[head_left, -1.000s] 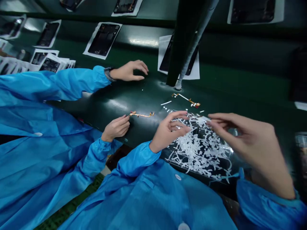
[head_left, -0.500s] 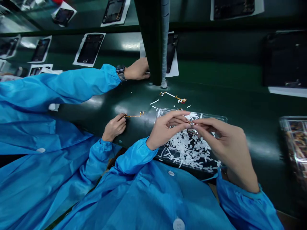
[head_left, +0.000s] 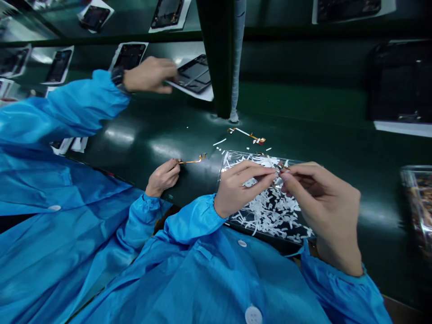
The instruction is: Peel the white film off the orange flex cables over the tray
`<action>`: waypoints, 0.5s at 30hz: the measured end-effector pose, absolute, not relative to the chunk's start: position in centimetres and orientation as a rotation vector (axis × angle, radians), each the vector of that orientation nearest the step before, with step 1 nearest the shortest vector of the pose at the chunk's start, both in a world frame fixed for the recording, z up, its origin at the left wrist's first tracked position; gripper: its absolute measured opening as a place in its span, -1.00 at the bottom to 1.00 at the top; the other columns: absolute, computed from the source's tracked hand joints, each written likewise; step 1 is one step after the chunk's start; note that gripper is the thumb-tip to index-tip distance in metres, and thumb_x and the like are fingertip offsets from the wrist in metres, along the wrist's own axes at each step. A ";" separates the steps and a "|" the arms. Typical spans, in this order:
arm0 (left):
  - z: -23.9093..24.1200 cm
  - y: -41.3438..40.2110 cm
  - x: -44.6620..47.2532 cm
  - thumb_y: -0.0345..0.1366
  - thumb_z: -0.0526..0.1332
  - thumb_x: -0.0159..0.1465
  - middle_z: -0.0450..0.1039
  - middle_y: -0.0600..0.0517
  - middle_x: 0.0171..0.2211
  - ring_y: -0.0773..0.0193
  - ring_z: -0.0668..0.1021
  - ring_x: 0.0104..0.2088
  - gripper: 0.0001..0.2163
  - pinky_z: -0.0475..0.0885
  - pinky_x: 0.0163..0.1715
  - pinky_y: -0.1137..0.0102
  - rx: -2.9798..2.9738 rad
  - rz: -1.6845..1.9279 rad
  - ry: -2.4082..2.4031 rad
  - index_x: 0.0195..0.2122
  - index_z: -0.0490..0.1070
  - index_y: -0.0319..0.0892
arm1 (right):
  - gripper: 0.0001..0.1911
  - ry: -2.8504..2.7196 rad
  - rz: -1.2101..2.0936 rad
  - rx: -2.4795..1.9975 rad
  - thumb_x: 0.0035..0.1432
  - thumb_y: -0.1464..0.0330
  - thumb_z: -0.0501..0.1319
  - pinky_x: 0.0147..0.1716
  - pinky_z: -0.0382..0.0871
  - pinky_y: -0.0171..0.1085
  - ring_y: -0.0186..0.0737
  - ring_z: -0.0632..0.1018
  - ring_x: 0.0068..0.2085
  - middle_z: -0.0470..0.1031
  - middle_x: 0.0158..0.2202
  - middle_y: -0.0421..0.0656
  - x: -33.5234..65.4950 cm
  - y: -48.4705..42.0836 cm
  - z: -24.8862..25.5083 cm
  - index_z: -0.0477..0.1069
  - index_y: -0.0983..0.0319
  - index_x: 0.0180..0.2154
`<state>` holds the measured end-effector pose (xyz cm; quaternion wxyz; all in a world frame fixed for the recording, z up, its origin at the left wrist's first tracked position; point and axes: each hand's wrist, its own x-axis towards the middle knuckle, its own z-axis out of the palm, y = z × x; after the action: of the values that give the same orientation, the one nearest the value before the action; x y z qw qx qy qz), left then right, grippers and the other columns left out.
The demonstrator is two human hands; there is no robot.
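The left hand [head_left: 241, 186] and the right hand [head_left: 324, 207] meet fingertip to fingertip over a clear plastic tray [head_left: 224, 164], thumb and forefinger of each pressed together on one small part [head_left: 279, 168] held between them; it is too small to make out beyond a dark and orange speck. The part hangs just above the tray's far edge, near the middle of that edge. The tray lies on the dark green table [head_left: 337, 148], its near side close to the table's near edge, and it holds a loose heap of white paper strips [head_left: 270, 209] spread over most of its floor. A few white scraps lie on the table just beyond the tray, and past them a thin orange flex cable [head_left: 248, 134] rests flat, near the foot of a dark upright post [head_left: 216, 58]. To the right of the hands the table runs bare up to a second clear tray [head_left: 416, 202] at the frame's edge; what it holds is blurred. To the left, a co-worker in a blue sleeve pinches the end of another orange flex cable [head_left: 192, 160] with the co-worker's near hand [head_left: 164, 177], while the co-worker's far hand [head_left: 148, 74] grips a dark phone frame on a white sheet [head_left: 194, 76] beside the post. More phone frames on white sheets [head_left: 128, 56] lie along the far belt.
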<state>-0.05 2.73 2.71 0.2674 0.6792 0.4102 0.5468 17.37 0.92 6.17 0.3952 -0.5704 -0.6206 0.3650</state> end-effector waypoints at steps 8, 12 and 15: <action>3.2 2.1 0.3 -0.35 0.32 0.34 0.61 0.01 -0.27 0.39 0.62 -0.34 -0.94 0.64 -0.31 0.42 1.809 1.484 1.242 -0.21 0.57 -0.20 | -0.87 -1.728 0.863 -1.452 0.33 0.34 0.25 -0.33 0.50 -0.21 -0.22 0.57 -0.27 0.56 -0.21 -0.20 16.5 0.7 7.0 0.53 0.07 -0.10; 3.3 1.9 0.4 -0.37 0.32 0.33 0.59 0.02 -0.28 0.44 0.60 -0.37 -0.94 0.62 -0.35 0.50 1.756 1.495 1.302 -0.21 0.57 -0.22 | -0.85 -1.793 0.798 -1.450 0.35 0.33 0.23 -0.31 0.48 -0.19 -0.20 0.58 -0.26 0.58 -0.20 -0.19 16.1 0.8 7.1 0.53 0.05 -0.08; 3.2 1.8 0.3 -0.33 0.31 0.35 0.58 0.02 -0.26 0.44 0.60 -0.37 -0.93 0.63 -0.36 0.51 1.759 1.489 1.328 -0.20 0.56 -0.20 | -0.86 -1.818 0.780 -1.458 0.37 0.31 0.21 -0.28 0.48 -0.16 -0.17 0.59 -0.24 0.58 -0.19 -0.17 15.9 0.6 7.2 0.52 0.05 -0.08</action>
<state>0.32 1.81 3.20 0.2388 0.6422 0.4849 0.5436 15.92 0.59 7.21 0.3356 -0.5590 -0.6968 0.2989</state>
